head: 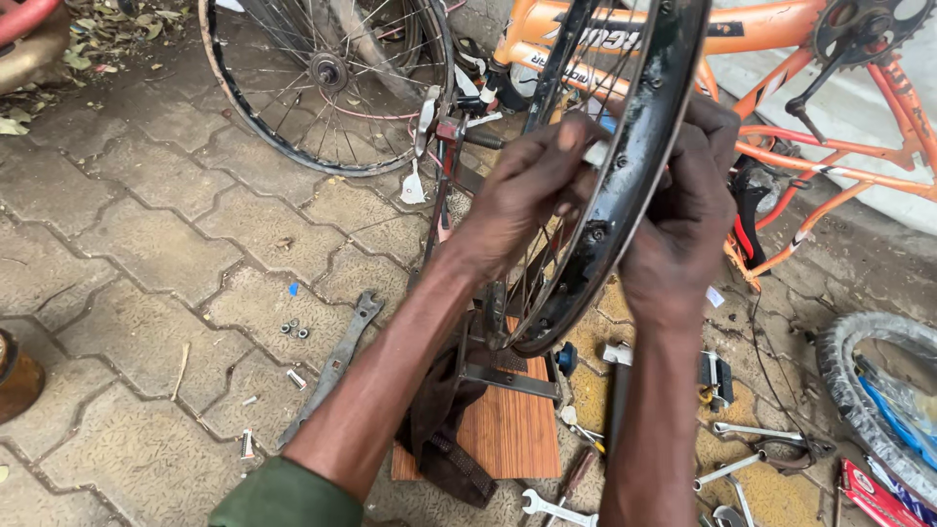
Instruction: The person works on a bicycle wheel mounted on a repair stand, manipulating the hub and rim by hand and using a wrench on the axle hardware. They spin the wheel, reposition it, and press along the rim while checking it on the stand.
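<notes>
A black bicycle wheel rim (625,195) with thin spokes stands upright in a metal stand (508,376) in front of me. My left hand (522,190) reaches through from the left and pinches a small pale tool (595,153) against the rim's inner side. My right hand (683,210) wraps around the rim's right edge and steadies it. The stand rests on a brown wooden board (517,425), where a dark rag (444,429) also lies.
An orange bicycle frame (781,59) lies upside down behind. A second spoked wheel (327,78) leans at the back left. A long spanner (337,366), small nuts (295,330), wrenches (556,507) and pliers (761,449) lie on the paving. A tyre (869,400) sits at right.
</notes>
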The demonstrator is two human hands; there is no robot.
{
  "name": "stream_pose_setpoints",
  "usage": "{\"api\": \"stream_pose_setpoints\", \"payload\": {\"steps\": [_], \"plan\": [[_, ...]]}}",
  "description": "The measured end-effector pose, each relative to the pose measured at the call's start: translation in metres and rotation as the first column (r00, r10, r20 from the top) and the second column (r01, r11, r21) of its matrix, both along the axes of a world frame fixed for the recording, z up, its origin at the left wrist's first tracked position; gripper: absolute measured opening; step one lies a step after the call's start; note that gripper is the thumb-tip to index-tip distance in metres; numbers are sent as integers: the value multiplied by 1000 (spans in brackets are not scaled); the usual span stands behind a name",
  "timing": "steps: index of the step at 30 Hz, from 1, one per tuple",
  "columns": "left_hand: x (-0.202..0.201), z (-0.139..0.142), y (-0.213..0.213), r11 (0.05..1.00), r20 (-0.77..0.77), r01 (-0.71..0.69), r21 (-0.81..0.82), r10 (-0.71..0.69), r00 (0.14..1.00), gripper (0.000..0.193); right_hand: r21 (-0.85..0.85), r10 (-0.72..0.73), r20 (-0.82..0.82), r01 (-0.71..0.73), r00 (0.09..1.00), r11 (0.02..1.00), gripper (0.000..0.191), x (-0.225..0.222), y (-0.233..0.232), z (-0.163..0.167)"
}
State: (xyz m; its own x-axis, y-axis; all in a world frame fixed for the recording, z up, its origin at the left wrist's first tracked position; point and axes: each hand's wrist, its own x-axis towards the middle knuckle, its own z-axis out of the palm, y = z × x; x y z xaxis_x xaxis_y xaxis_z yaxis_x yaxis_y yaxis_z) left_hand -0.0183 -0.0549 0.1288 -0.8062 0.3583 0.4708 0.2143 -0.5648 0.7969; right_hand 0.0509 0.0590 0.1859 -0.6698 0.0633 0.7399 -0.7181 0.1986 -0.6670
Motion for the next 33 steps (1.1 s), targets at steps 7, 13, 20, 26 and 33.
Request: {"api": "stream_pose_setpoints", "payload": {"steps": [7, 13, 20, 26, 33], "plan": [[3, 6, 8, 981, -110, -193, 15, 194, 975, 57, 162, -63, 117, 44, 991, 986, 39, -2, 8, 10], [61, -20, -16, 772, -300, -635, -19, 601, 741, 46, -77, 91, 68, -86, 994, 993, 25, -12, 13, -12], [99, -52, -12, 694, -612, -711, -111, 516, 599, 26, 45, 1, 84, -4, 996, 999, 19, -20, 24, -12], [111, -25, -15, 668, -565, -737, -102, 571, 596, 19, -209, 177, -176, -212, 968, 955, 26, -34, -7, -33], [114, -1, -19, 684, -528, -724, -88, 585, 616, 17, -233, 215, -174, -253, 961, 939, 39, -45, -6, -31]]}}
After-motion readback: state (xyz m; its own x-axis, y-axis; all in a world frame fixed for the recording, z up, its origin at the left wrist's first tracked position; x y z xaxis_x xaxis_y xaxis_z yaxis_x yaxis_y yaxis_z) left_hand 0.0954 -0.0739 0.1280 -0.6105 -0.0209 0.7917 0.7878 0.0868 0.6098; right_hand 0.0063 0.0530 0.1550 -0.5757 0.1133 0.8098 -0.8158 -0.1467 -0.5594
